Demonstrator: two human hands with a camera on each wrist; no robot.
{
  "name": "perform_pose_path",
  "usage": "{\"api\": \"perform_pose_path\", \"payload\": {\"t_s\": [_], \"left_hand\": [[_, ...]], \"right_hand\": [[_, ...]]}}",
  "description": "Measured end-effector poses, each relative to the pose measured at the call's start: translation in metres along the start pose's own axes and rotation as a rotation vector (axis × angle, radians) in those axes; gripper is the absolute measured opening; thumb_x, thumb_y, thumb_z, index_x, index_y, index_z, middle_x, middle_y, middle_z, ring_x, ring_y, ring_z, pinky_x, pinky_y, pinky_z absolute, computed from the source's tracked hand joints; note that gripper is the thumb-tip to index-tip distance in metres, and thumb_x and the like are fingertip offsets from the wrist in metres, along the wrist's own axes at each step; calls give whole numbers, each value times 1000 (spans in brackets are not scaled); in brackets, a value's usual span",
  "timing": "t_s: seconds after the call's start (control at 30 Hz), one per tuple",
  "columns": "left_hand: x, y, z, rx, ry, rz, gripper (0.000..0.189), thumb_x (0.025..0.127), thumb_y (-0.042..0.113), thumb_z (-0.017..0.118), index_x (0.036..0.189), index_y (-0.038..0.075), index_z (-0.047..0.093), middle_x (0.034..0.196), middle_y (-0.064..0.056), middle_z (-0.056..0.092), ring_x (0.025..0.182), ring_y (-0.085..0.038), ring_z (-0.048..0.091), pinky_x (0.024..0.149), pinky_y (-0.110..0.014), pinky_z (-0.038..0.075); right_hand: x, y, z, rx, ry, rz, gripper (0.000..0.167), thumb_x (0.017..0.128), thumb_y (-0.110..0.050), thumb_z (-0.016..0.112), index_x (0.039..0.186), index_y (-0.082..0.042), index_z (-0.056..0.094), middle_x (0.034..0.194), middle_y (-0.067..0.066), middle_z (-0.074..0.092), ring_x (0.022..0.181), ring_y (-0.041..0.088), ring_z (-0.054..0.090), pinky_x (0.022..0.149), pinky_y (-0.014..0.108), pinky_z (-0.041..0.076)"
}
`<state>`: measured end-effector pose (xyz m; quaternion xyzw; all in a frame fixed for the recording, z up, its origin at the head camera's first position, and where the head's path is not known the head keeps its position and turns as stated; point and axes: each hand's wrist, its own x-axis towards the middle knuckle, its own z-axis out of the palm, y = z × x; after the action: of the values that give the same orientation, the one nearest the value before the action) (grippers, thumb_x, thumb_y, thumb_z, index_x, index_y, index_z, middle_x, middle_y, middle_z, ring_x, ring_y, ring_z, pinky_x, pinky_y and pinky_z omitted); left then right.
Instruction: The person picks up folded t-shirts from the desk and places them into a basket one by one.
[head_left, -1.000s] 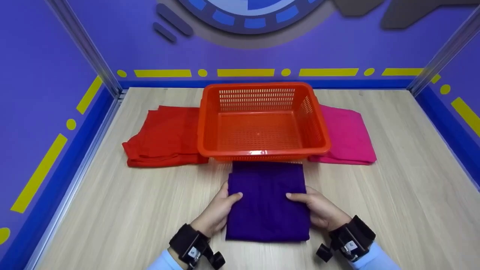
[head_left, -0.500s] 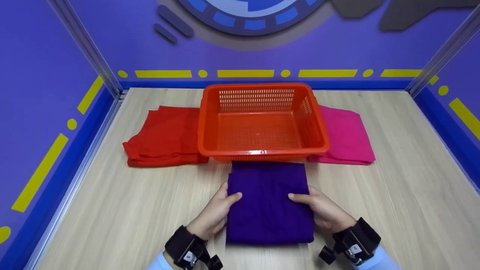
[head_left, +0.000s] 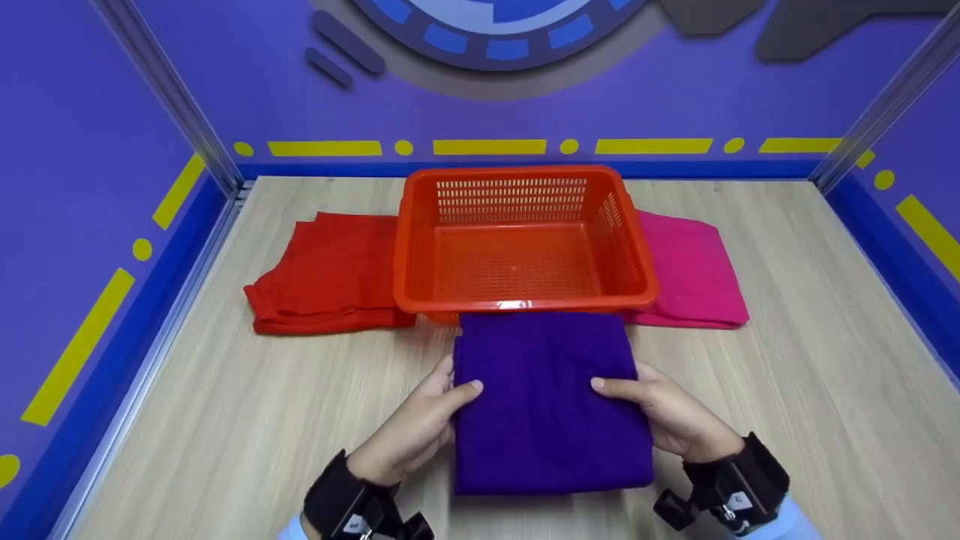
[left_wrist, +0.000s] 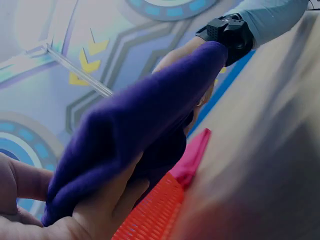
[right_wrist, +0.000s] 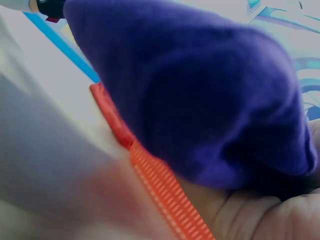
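Between both hands is a folded purple cloth (head_left: pixel 551 409), lifted off the table just in front of the basket. My left hand (head_left: pixel 420 420) grips its left edge, thumb on top and fingers beneath. On the opposite edge my right hand (head_left: pixel 679 412) holds it the same way. The cloth's far edge overlaps the front of the orange plastic basket (head_left: pixel 525 305) in the head view. In the left wrist view the purple cloth (left_wrist: pixel 135 120) is pinched between thumb and fingers. Seen from the right wrist, the cloth (right_wrist: pixel 200 90) hides most of the fingers.
A folded red garment (head_left: pixel 330 274) lies left of the basket, partly behind its rim. Folded pink cloth (head_left: pixel 694 274) lies to the right. The wooden table (head_left: pixel 225 442) is bounded by blue-purple panels (head_left: pixel 510 112) at the back and sides.
Both hands have raised the purple cloth up from the table toward the head camera, and its far edge now covers part of the basket's front. The basket and other cloths have stayed put.
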<state>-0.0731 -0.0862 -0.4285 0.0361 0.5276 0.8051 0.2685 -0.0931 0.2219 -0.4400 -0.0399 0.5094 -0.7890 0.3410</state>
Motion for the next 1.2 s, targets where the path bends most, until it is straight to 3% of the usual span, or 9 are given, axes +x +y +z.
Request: {"api": "perform_pose_path", "payload": {"t_s": [0.33,0.47,0.7,0.93,1.07,1.2], "left_hand": [[-2,28,2,11,-43,-5,62,102,8,50,156,-1,21,122,-15,66,103,-24,70,85,-44,59],[-2,40,3,6,-84,13,66,101,8,50,159,1,18,127,-16,65,104,-22,70,86,-42,59],[2,58,4,55,-140,82,77,98,4,56,161,5,12,144,-23,52,116,-28,65,94,-43,56],[15,67,0,94,-64,146,91,88,-9,56,163,12,8,154,-21,41,125,-31,58,95,-42,55],[28,67,-1,94,2,215,92,86,-14,50,163,12,7,158,-16,36,131,-33,52,98,-41,53],[41,66,-2,145,100,249,91,88,-14,49,164,13,8,159,-12,36,135,-30,49,101,-40,51]], "right_hand": [[-2,-29,9,47,-42,-14,28,105,-4,46,133,-5,45,116,13,70,103,26,72,88,41,59],[-3,-41,12,81,-92,-48,24,106,-4,42,129,-4,50,113,12,71,100,25,73,85,39,60],[-3,-57,14,131,-225,-143,34,106,0,34,134,-6,52,120,12,68,107,27,71,89,40,58],[7,-70,12,129,-299,-276,48,98,12,29,140,-4,45,128,15,62,113,29,67,92,42,57],[15,-77,10,71,-239,-323,55,94,16,31,144,-6,39,130,13,58,113,27,65,92,41,57],[23,-84,8,-12,-138,-314,59,94,15,35,148,-8,33,132,11,56,114,25,63,93,40,57]]}}
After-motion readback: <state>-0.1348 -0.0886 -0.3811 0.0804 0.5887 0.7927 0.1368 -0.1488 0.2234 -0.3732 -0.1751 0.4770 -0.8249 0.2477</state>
